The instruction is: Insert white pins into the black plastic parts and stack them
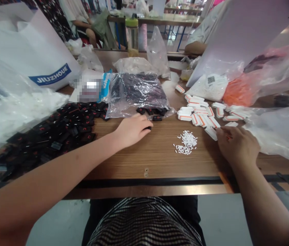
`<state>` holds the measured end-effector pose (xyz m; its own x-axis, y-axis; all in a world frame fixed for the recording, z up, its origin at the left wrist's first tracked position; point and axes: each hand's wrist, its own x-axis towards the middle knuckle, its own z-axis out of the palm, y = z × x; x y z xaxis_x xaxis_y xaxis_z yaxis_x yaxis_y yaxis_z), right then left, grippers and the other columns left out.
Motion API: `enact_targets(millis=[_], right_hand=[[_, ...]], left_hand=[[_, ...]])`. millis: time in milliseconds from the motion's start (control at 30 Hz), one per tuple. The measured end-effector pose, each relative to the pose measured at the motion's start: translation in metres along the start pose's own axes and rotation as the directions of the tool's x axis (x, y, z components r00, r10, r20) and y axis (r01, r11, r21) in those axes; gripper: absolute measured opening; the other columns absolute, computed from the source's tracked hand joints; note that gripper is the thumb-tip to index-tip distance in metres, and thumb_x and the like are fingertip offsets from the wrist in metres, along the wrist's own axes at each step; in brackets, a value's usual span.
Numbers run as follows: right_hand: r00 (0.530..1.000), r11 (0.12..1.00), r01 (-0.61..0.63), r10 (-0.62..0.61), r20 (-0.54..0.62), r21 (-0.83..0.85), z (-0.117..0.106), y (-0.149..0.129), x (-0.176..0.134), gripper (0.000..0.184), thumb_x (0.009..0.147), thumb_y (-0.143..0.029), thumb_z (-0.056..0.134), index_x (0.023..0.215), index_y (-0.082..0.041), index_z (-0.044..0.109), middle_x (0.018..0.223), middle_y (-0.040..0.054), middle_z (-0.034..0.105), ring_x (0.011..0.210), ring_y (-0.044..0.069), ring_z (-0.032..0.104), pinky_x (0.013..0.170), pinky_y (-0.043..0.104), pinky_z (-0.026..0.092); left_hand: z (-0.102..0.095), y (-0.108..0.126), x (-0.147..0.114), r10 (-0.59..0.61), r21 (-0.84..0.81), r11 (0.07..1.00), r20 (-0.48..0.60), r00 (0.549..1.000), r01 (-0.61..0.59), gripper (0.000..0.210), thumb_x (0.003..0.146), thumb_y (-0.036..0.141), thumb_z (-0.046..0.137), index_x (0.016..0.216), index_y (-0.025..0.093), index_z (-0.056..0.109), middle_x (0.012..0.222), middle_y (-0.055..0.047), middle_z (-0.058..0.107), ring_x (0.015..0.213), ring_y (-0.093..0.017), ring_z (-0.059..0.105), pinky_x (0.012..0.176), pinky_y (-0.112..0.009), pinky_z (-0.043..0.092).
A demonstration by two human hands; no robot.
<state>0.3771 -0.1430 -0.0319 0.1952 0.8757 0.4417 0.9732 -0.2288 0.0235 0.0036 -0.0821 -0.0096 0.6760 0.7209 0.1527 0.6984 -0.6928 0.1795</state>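
My left hand (134, 130) reaches over the middle of the wooden table, fingers curled around a small black plastic piece (148, 127) that shows at its fingertips. Just beyond it, another black piece (157, 118) lies by the edge of a clear bag. On the right, my right hand (239, 143) is closed at the near side of the white plastic pieces with orange stripes (202, 111). One white piece (211, 133) sticks out at its fingertips; the palm side is hidden. Between my hands lies a small heap of tiny white pegs (188, 139).
Many black pieces (67, 126) spread across the left. A filled clear bag (139, 90) lies ahead, with a green-lidded bottle (132, 36) behind. Plastic bags (280, 130) crowd the right, and a white paper bag (26, 44) stands at the left. People sit beyond.
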Motion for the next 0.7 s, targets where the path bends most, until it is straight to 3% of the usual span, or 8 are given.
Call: enact_targets(millis=[100, 200, 333, 400, 500, 633, 700], right_hand=[[0.991, 0.998, 0.063, -0.059, -0.119, 0.024, -0.002, -0.002, -0.001, 0.035, 0.093, -0.042, 0.049, 0.099, -0.017, 0.073, 0.099, 0.0158, 0.074, 0.095, 0.029, 0.063, 0.086, 0.039, 0.037], [0.98, 0.981, 0.167, -0.154, -0.123, 0.102, -0.009, -0.011, -0.003, 0.031, 0.092, -0.04, 0.052, 0.095, -0.017, 0.073, 0.096, 0.0144, 0.074, 0.094, 0.027, 0.064, 0.088, 0.037, 0.038], [0.946, 0.901, 0.305, -0.325, 0.013, 0.307, -0.016, -0.026, 0.0, 0.026, 0.089, -0.037, 0.055, 0.088, -0.019, 0.074, 0.091, 0.0096, 0.074, 0.086, 0.024, 0.067, 0.085, 0.035, 0.042], [0.921, 0.875, 0.283, -0.362, 0.141, 0.392, -0.017, -0.031, 0.003, 0.023, 0.087, -0.035, 0.056, 0.087, -0.02, 0.074, 0.088, 0.0065, 0.075, 0.082, 0.022, 0.068, 0.082, 0.034, 0.045], [0.897, 0.904, 0.203, -0.326, 0.298, 0.377, -0.018, -0.033, 0.008, 0.023, 0.084, -0.036, 0.057, 0.083, -0.022, 0.075, 0.083, 0.0041, 0.076, 0.073, 0.022, 0.068, 0.072, 0.033, 0.047], [0.889, 0.94, 0.144, -0.26, 0.378, 0.308, -0.022, -0.032, 0.011, 0.025, 0.083, -0.041, 0.059, 0.073, -0.024, 0.075, 0.071, 0.0014, 0.073, 0.064, 0.021, 0.066, 0.063, 0.031, 0.045], [0.889, 0.941, 0.133, -0.252, 0.383, 0.311, -0.022, -0.032, 0.01, 0.024, 0.081, -0.042, 0.061, 0.072, -0.025, 0.075, 0.07, 0.0007, 0.073, 0.065, 0.021, 0.066, 0.063, 0.031, 0.044]], left_hand=[[0.004, 0.02, -0.02, -0.026, -0.069, 0.997, 0.068, 0.997, 0.031, 0.024, 0.099, 0.029, 0.053, 0.117, 0.022, 0.068, 0.11, -0.007, 0.067, 0.092, -0.021, 0.064, 0.076, -0.032, 0.053], [0.005, 0.034, -0.033, -0.075, -0.129, 0.988, 0.076, 0.994, 0.085, 0.023, 0.099, 0.028, 0.054, 0.118, 0.021, 0.065, 0.109, -0.006, 0.067, 0.089, -0.02, 0.066, 0.079, -0.034, 0.054], [0.002, 0.036, -0.039, -0.009, -0.219, 0.975, 0.086, 0.996, 0.028, 0.017, 0.097, 0.018, 0.052, 0.106, 0.021, 0.066, 0.105, -0.004, 0.068, 0.1, -0.022, 0.063, 0.088, -0.039, 0.053], [0.002, 0.035, -0.041, 0.034, -0.266, 0.964, 0.061, 0.998, -0.016, 0.024, 0.093, 0.008, 0.049, 0.103, 0.021, 0.067, 0.108, -0.004, 0.068, 0.102, -0.021, 0.061, 0.093, -0.039, 0.052], [0.002, 0.035, -0.044, 0.055, -0.323, 0.945, 0.016, 0.998, -0.047, 0.033, 0.084, 0.001, 0.049, 0.102, 0.02, 0.07, 0.117, -0.004, 0.067, 0.107, -0.021, 0.06, 0.097, -0.039, 0.051], [0.003, 0.039, -0.046, 0.039, -0.372, 0.928, 0.002, 0.999, -0.035, 0.022, 0.09, 0.023, 0.062, 0.108, 0.017, 0.072, 0.12, -0.008, 0.067, 0.108, -0.024, 0.061, 0.099, -0.043, 0.051], [0.004, 0.04, -0.045, 0.038, -0.375, 0.926, -0.014, 0.999, -0.041, 0.021, 0.095, 0.029, 0.058, 0.104, 0.017, 0.073, 0.114, -0.008, 0.069, 0.104, -0.023, 0.062, 0.098, -0.043, 0.052]])
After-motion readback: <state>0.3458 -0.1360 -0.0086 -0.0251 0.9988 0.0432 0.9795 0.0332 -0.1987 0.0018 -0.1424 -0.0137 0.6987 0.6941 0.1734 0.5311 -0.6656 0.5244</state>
